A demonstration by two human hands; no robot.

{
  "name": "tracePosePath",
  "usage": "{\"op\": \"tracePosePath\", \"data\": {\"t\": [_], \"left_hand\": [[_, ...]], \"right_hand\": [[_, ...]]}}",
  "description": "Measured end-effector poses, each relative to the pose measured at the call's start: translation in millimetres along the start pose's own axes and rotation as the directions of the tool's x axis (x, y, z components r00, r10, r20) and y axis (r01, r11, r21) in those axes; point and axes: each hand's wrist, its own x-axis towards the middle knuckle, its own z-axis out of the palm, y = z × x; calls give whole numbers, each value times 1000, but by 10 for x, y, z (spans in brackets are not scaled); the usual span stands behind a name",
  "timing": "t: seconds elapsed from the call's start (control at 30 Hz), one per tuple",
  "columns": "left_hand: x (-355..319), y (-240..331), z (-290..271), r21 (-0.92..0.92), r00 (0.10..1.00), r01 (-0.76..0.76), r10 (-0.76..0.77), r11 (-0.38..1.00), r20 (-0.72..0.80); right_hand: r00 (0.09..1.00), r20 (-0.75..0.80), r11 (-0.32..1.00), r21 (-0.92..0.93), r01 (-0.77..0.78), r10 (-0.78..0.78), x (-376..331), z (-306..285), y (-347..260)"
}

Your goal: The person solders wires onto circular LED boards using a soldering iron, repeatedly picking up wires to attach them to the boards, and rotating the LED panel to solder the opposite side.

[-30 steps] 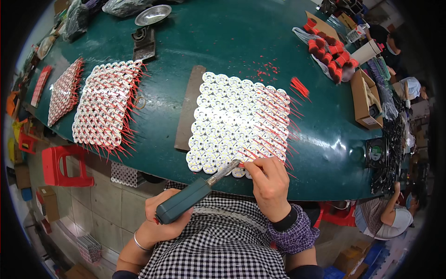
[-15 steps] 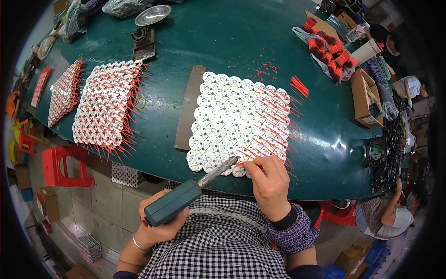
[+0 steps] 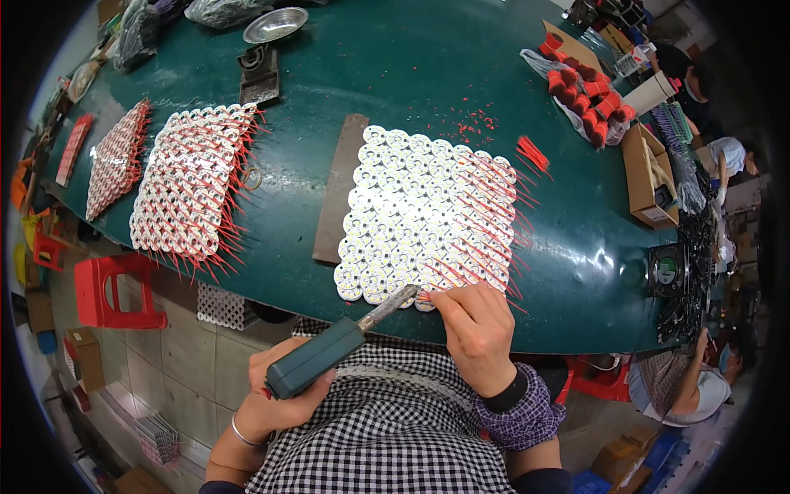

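Observation:
My left hand (image 3: 281, 397) grips the dark green handle of a soldering iron (image 3: 329, 350); its metal tip reaches the near edge of a sheet of round white circuit discs (image 3: 411, 218) lying on the green table (image 3: 395, 74). My right hand (image 3: 477, 329) pinches a thin red wire at that same near edge, right beside the iron's tip. Many red wires stick out along the right part of the sheet.
Two more disc sheets with red wires (image 3: 193, 177) (image 3: 115, 156) lie at the left. A brown strip (image 3: 341, 189) lies beside the middle sheet. A loose bundle of red wires (image 3: 533, 153), red spools (image 3: 588, 95), cardboard boxes (image 3: 646, 177) and a metal dish (image 3: 276, 25) stand farther off. Another person (image 3: 687, 387) sits at the right.
The soldering iron's tip has stayed at the sheet's near edge while my left hand shifted slightly. My right hand remains at the same spot on the wire.

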Motion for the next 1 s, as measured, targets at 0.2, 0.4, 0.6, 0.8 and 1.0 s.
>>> {"op": "tracePosePath", "data": {"t": [0.2,0.4,0.6,0.8,1.0], "left_hand": [[24,30,1,-72,996,92,-91,993,22],[1,-12,-37,-45,993,101,-98,994,63],[-46,-41,-41,-13,999,40,-40,999,7],[-16,-53,-37,-57,998,60,-61,997,-24],[67,-121,6,-136,988,90,-105,987,-113]], "right_hand": [[1000,18,1000,-12,9,-9,-8,10,2],[1000,20,1000,-10,7,-7,-11,16,3],[1000,20,1000,-19,2,-2,-2,22,-1],[1000,31,1000,-24,-4,5,121,-74,-38],[999,-24,999,-7,35,-35,449,-188,96]]}}
